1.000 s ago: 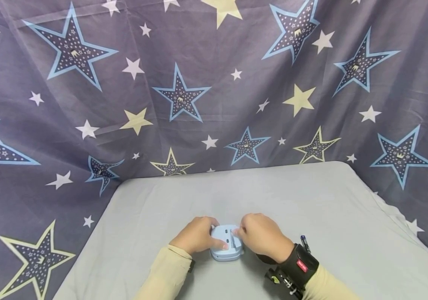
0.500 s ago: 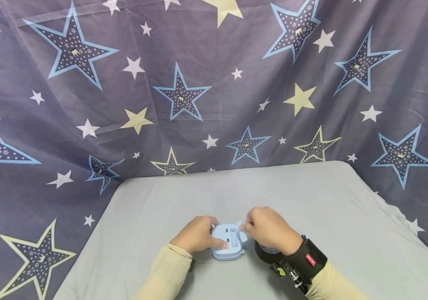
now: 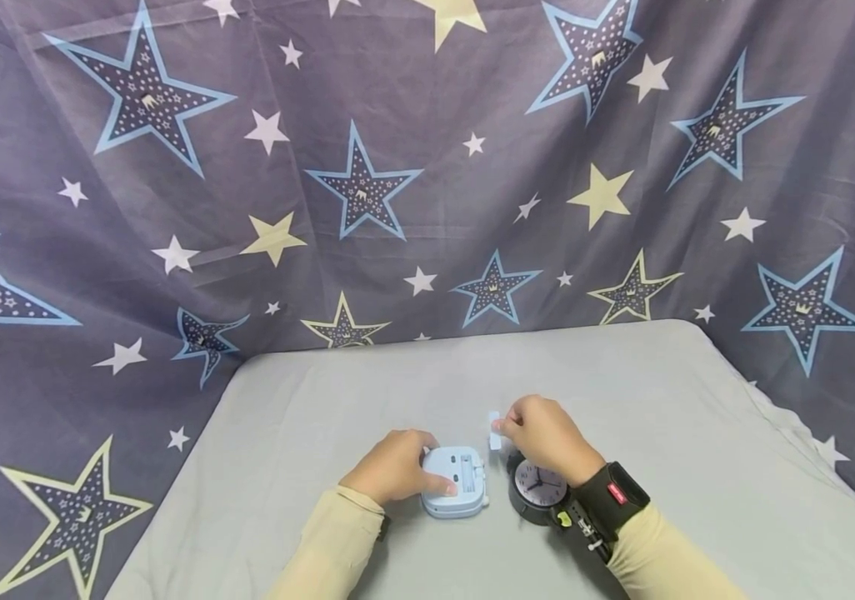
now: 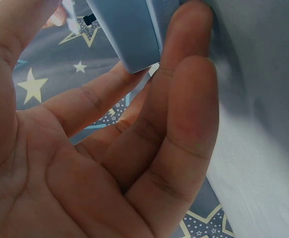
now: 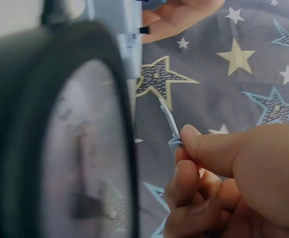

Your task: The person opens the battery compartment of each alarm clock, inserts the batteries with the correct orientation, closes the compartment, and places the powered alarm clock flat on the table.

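A light-blue device [image 3: 442, 483] shaped like a rounded square lies on the bed-like grey surface, a long battery compartment [image 3: 468, 473] exposed on its upper face. My left hand [image 3: 395, 469] grips its left side, thumb on top and fingers at the far edge. Between thumb and fingers, my right hand [image 3: 551, 433] pinches a thin light-blue battery cover [image 3: 494, 433], apart from the device and beyond its right corner. In the right wrist view the cover [image 5: 170, 124] shows edge-on. Below the right hand stands a black round clock [image 3: 540, 483], its dial partly hidden by the wrist.
The grey cloth [image 3: 367, 392] spreads around the hands to the back edge. A dark curtain [image 3: 412, 208] with stars hangs behind and along both sides. A black strap [image 3: 618, 492] with attached gear circles the right wrist, close to the black clock.
The battery cover has come off the device in my right hand, which moved up and right. More of the black clock is uncovered. My left hand keeps its grip.
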`<action>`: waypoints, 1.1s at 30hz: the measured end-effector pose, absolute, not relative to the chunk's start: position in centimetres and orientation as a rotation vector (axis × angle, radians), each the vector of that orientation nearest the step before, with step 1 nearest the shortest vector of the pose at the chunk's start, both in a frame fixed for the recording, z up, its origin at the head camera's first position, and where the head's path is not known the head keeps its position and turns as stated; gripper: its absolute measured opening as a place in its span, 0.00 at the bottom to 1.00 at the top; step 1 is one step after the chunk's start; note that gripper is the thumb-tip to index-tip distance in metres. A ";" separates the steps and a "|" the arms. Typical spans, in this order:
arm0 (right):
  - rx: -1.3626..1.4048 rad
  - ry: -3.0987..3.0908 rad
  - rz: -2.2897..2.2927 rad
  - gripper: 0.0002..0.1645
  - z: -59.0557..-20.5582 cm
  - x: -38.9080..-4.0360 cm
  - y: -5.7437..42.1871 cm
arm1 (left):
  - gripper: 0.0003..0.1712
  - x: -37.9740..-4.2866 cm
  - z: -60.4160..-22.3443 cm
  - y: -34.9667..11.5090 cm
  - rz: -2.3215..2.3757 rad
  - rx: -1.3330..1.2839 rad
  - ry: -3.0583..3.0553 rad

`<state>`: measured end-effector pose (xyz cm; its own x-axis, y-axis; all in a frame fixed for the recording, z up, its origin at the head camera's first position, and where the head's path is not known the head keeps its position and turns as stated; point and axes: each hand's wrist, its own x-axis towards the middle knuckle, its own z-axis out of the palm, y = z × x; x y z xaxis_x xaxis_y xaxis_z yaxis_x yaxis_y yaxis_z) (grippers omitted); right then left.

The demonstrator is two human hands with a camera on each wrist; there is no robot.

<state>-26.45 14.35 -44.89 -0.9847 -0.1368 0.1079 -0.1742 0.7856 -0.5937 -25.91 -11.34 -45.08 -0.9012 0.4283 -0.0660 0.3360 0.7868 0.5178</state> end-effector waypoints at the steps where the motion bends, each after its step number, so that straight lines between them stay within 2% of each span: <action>1: 0.245 -2.914 0.984 0.29 -45.1 -26.5 14.4 | 0.41 -25.9 -45.1 -11.3 0.756 0.601 2.799; 20: 0.156 -3.019 0.952 0.25 -47.5 -27.5 14.7 | 0.40 -25.8 -45.0 -11.4 0.772 0.609 2.792; 33: 0.174 -3.023 0.951 0.27 -47.9 -27.5 14.6 | 0.40 -25.8 -45.1 -11.4 0.788 0.591 2.784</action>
